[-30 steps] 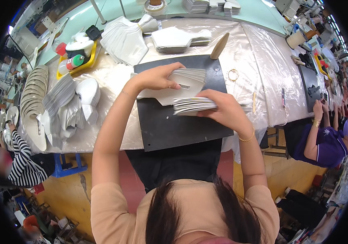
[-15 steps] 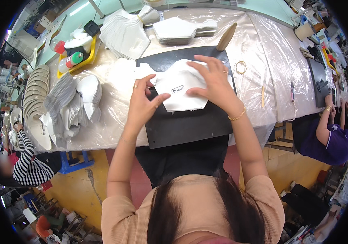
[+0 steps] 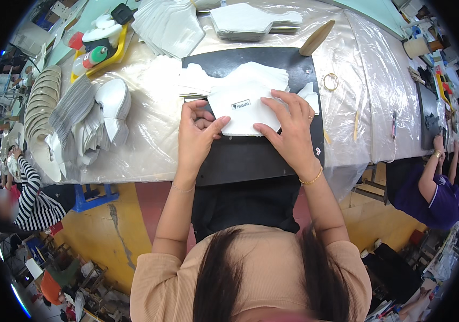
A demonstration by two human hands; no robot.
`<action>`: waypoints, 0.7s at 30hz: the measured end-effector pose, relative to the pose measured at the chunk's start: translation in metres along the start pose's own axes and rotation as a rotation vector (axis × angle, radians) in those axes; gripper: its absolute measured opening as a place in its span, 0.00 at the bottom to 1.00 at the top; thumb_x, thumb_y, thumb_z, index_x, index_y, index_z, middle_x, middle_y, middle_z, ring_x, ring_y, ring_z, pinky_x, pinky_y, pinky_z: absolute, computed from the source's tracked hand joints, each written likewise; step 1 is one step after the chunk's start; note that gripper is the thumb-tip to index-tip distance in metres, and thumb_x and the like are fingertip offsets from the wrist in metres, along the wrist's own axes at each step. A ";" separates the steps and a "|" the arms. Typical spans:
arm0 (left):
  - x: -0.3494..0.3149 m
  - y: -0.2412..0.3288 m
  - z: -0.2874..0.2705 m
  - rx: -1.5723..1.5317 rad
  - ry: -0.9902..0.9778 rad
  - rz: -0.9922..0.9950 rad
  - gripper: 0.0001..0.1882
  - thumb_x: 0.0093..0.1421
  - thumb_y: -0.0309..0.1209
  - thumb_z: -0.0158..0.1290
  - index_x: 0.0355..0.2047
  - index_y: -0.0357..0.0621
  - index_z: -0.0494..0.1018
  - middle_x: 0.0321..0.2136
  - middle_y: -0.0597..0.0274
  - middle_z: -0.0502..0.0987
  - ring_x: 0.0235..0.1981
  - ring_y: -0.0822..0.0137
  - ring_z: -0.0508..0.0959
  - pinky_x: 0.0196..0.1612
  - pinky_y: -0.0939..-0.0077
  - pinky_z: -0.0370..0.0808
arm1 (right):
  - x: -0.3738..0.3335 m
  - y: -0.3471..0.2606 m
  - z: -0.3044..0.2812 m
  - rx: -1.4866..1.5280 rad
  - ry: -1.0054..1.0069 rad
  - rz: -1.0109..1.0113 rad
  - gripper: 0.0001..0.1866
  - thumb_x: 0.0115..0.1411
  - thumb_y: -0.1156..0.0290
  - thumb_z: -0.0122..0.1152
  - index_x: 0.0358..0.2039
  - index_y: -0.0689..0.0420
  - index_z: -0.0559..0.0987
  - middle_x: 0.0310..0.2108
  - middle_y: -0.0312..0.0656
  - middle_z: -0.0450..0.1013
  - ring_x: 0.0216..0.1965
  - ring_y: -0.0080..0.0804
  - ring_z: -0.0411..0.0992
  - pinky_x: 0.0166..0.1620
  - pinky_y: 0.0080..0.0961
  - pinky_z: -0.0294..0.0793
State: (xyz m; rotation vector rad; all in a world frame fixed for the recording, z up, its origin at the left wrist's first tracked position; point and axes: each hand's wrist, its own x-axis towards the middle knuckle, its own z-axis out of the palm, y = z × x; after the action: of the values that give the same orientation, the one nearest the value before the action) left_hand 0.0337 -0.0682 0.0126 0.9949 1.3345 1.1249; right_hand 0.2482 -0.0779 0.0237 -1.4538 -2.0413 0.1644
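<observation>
Your left hand [image 3: 195, 130] and right hand [image 3: 295, 124], both half-open without pinching, bracket opposite sides of the printed white cut-out stack [image 3: 244, 112] atop the black board [image 3: 246, 163], probably keeping layers flush.

Bright, fairly even light fills the scene, striking streaky glare from the crinkled clear plastic sheeting [image 3: 159, 134] and a soft sheen from the far part of the flat black board [image 3: 240, 166]. The centre looks crisp; toward the dark circular border, straight edges bow and surroundings stretch, their details too small to read.
</observation>
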 end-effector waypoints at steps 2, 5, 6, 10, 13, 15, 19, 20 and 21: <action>0.003 -0.004 0.000 -0.093 -0.053 -0.024 0.23 0.56 0.25 0.65 0.47 0.32 0.66 0.32 0.58 0.75 0.29 0.76 0.76 0.28 0.84 0.75 | 0.000 0.001 0.004 0.009 0.012 -0.012 0.26 0.51 0.58 0.71 0.51 0.50 0.77 0.55 0.37 0.69 0.57 0.39 0.63 0.57 0.37 0.56; 0.009 -0.007 0.004 -0.121 -0.009 0.046 0.19 0.57 0.23 0.63 0.45 0.31 0.68 0.28 0.61 0.75 0.28 0.77 0.75 0.29 0.85 0.74 | 0.004 0.006 0.012 0.018 0.052 -0.027 0.26 0.51 0.59 0.71 0.51 0.50 0.77 0.55 0.37 0.69 0.57 0.38 0.65 0.58 0.36 0.55; 0.012 -0.007 0.006 -0.120 -0.001 0.055 0.18 0.57 0.23 0.63 0.44 0.31 0.68 0.28 0.62 0.76 0.27 0.77 0.75 0.28 0.85 0.74 | 0.007 0.008 0.014 0.028 0.079 -0.039 0.26 0.51 0.60 0.71 0.51 0.50 0.77 0.56 0.37 0.69 0.57 0.38 0.65 0.59 0.36 0.55; 0.018 -0.001 0.012 0.039 0.069 0.108 0.15 0.58 0.23 0.62 0.43 0.33 0.70 0.29 0.63 0.75 0.25 0.78 0.73 0.27 0.85 0.72 | 0.021 0.015 0.016 0.025 0.073 -0.049 0.26 0.51 0.62 0.71 0.52 0.50 0.78 0.56 0.38 0.70 0.58 0.39 0.65 0.59 0.36 0.56; 0.011 0.007 0.013 0.266 0.154 0.340 0.13 0.59 0.23 0.62 0.41 0.35 0.71 0.28 0.65 0.75 0.23 0.79 0.71 0.27 0.85 0.70 | 0.020 0.010 0.008 0.013 0.092 -0.038 0.23 0.54 0.61 0.69 0.51 0.49 0.78 0.56 0.36 0.69 0.60 0.37 0.64 0.63 0.41 0.54; 0.002 0.014 0.013 0.202 0.174 0.397 0.12 0.60 0.24 0.61 0.40 0.36 0.71 0.28 0.66 0.74 0.23 0.79 0.71 0.27 0.85 0.70 | 0.016 0.002 0.000 0.059 0.126 -0.026 0.23 0.55 0.61 0.69 0.52 0.50 0.78 0.56 0.37 0.69 0.60 0.38 0.64 0.64 0.43 0.54; -0.022 0.034 0.009 -0.253 0.042 0.156 0.11 0.61 0.23 0.60 0.39 0.38 0.69 0.29 0.64 0.76 0.27 0.78 0.73 0.29 0.85 0.71 | 0.015 -0.013 -0.021 0.152 0.187 0.030 0.26 0.56 0.62 0.68 0.55 0.53 0.76 0.53 0.40 0.72 0.58 0.38 0.67 0.64 0.44 0.55; -0.028 0.040 0.008 -0.333 0.005 0.109 0.11 0.61 0.22 0.59 0.40 0.38 0.68 0.30 0.62 0.76 0.28 0.78 0.74 0.30 0.85 0.72 | 0.016 -0.016 -0.028 0.147 0.190 0.017 0.25 0.56 0.62 0.69 0.54 0.54 0.77 0.49 0.40 0.74 0.55 0.37 0.70 0.63 0.43 0.57; -0.034 0.045 0.007 -0.413 -0.033 0.060 0.12 0.61 0.22 0.59 0.41 0.38 0.68 0.31 0.61 0.77 0.29 0.77 0.75 0.31 0.85 0.73 | 0.018 -0.019 -0.037 0.141 0.192 0.007 0.25 0.56 0.63 0.69 0.53 0.54 0.77 0.45 0.40 0.76 0.51 0.36 0.72 0.62 0.41 0.59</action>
State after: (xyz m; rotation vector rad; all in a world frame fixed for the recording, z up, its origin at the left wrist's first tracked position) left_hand 0.0419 -0.0912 0.0642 0.7480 0.9953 1.3555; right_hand 0.2494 -0.0788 0.0690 -1.3366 -1.8333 0.1620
